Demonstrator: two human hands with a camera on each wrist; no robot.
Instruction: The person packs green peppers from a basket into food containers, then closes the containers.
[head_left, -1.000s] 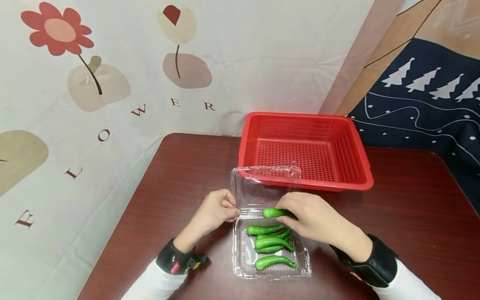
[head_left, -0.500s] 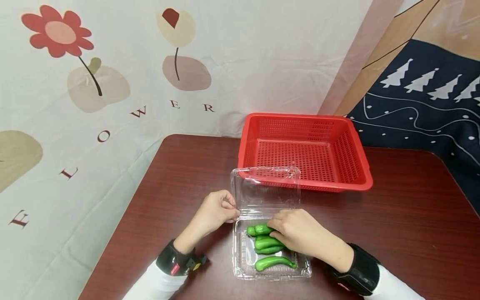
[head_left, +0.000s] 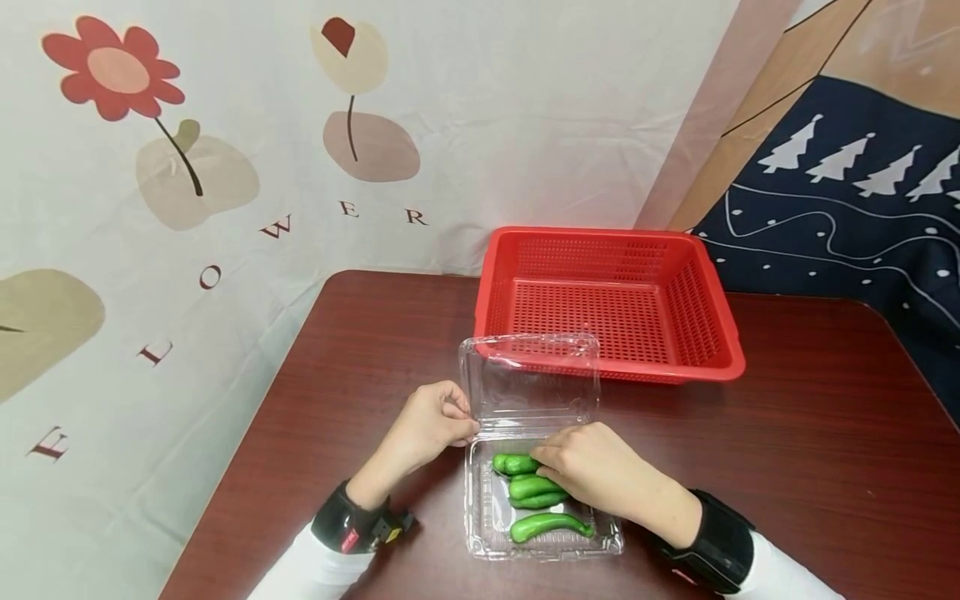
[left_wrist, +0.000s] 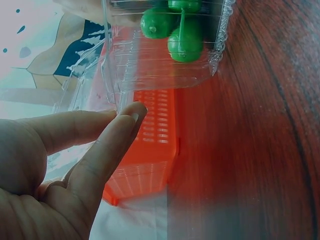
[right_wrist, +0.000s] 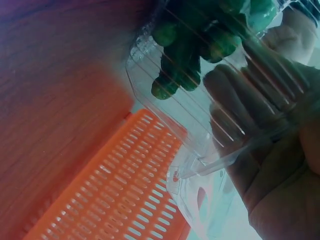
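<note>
A clear plastic clamshell container (head_left: 478, 533) lies with its lid (head_left: 517, 387) raised, in the middle of the head view. Several green peppers (head_left: 550, 527) lie in its base. My left hand (head_left: 433, 423) pinches the hinge edge at the container's left side between thumb and index finger. Inside the base, toward the back, my right hand (head_left: 600, 468) holds a green pepper (head_left: 519, 464) against the others; its far end is hidden under the fingers. The right wrist view shows the right-hand fingers (right_wrist: 227, 97) through the clear wall.
A red perforated basket (head_left: 600, 367) stands behind the container, and the lid overlaps its front edge in the head view. Both rest on a dark red-brown wooden table (head_left: 360, 342). A printed cloth (head_left: 525, 125) hangs behind the table.
My right hand has moved down and left with the green pepper, from over the hinge into the base among the others. The left hand has stayed at the hinge edge.
</note>
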